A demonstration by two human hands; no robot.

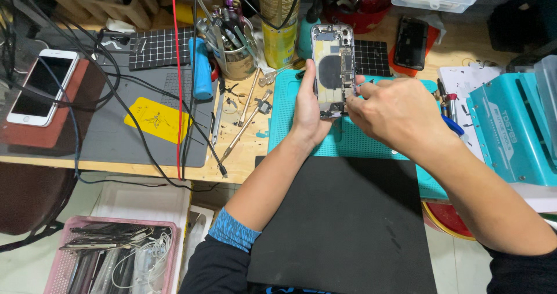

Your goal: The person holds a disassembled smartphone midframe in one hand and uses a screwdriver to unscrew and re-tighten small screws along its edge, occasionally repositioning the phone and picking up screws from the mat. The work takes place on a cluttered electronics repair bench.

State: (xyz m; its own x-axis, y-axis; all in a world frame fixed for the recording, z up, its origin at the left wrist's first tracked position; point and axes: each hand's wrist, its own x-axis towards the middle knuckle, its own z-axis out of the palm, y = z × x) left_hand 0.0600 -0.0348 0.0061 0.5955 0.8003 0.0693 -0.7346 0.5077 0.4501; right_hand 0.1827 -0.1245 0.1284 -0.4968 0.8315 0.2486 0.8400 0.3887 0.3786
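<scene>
Teal mat: 1 opened phone (2 hands)

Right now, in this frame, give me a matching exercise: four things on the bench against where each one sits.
Things:
1. opened phone
2. white phone
3. yellow spray can
4. pink basket

Places:
A. under the bench at the lower left, holding cables
B. held upright in the left hand above the teal mat
C. on a brown block at the far left
D. at the back of the bench, beside the tool cup

Pairs: 1-B, 2-C, 3-D, 4-A
</scene>
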